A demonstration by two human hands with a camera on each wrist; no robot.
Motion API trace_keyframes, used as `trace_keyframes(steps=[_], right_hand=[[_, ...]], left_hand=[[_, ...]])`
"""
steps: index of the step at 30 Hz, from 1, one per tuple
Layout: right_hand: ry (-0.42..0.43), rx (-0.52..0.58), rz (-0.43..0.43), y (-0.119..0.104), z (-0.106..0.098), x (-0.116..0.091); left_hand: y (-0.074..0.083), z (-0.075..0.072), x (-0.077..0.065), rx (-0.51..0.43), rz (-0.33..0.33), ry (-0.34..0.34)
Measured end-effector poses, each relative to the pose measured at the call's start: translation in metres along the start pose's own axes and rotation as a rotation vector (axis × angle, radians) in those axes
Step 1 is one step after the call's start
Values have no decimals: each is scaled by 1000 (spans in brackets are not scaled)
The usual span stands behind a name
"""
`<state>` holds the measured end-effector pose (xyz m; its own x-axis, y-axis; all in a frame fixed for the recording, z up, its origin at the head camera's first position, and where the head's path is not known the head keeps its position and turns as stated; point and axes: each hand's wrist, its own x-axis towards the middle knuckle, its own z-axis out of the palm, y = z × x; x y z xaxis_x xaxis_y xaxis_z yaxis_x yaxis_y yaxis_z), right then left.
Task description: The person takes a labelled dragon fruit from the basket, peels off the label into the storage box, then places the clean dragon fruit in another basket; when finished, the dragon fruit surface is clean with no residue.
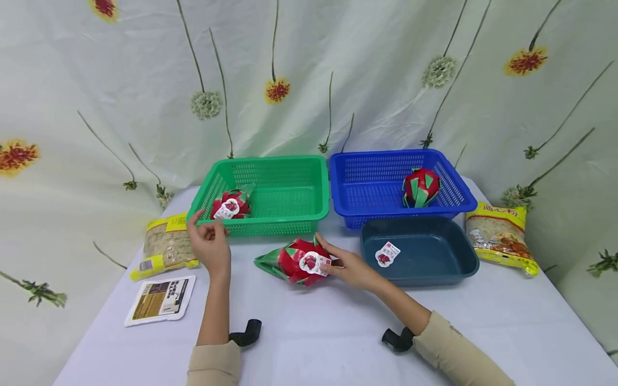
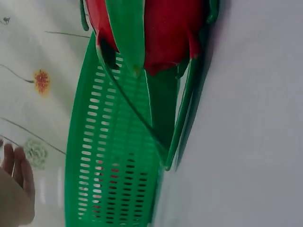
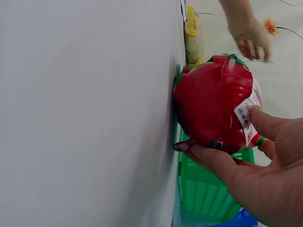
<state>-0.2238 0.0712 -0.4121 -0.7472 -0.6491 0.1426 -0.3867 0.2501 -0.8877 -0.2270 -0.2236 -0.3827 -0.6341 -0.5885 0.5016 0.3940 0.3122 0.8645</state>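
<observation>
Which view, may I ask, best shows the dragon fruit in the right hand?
Head, showing the dragon fruit from leafy tip to red end, label included. Left wrist crops off its red end; right wrist mainly shows that end.

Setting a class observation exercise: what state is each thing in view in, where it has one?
Middle dragon fruit: labelled, gripped
Right hand: gripping that fruit
Left hand: empty
Green basket: holds labelled dragon fruit
Blue basket: holds another dragon fruit
Dark tray: label inside, no fruit
Left yellow bag: filled
Right yellow bag: filled
Flat packet: lying flat
</observation>
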Motion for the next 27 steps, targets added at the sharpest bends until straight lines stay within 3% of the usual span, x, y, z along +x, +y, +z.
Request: trace_keyframes(steps=[1,3,5,6,7,9,12,15,23,27], right_hand=[[-3,27,-14,1,1,1],[-15,101,-37,-1,1,4],[-29,174,-59,-2,3,7],[-36,210,-64,-1,4,9],[-43,244,-57,1,5,10],[-55,295,-33,3,8,14],[-60,344,-3,12,12,18],[-13,358,13,5,14,15],[419,366,29,-31,23,4],[539,357,53,-35,28,3]], left_hand=[[8,0,-2,4,71,-117],[25,-1,-8,32,154,-452],[27,3,-16,94,167,-788],[27,6,-20,141,163,-925],[25,9,-24,198,166,-1032],[13,15,-30,286,141,-1169],[3,21,-37,381,133,-1259],[-1,22,-40,444,133,-1279],[-8,19,-46,489,219,-1150],[-13,15,-49,439,255,-1079]])
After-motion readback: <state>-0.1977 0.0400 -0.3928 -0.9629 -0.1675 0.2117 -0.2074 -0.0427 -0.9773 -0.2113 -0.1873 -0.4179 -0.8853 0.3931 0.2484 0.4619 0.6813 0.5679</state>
